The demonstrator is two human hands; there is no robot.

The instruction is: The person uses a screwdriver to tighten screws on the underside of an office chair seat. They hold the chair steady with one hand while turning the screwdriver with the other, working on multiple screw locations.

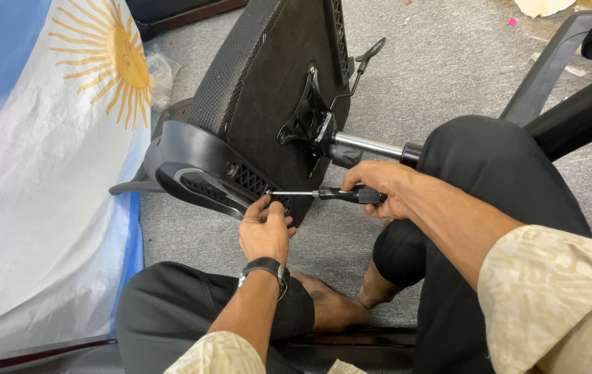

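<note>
Grey carpeted floor [448, 62], worn, speckled with small scraps. Overturned black office chair [268, 90] lies on it, tipped on its side. Left of the chair, a light-blue and white cloth with a yellow sun [39, 173] spreads over the floor. Beyond the chair, far right, pale paper debris [544, 7]. Below the chair, a bare foot [330, 305] rests on the carpet.

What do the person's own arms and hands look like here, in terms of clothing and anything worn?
Both hands are bare, with no gloves. The left hand has a black wristwatch with a metal case on its wrist. Both arms wear cream short sleeves with a faint tan pattern, ending near the elbows, so the forearms are uncovered. No rings can be made out.
</note>
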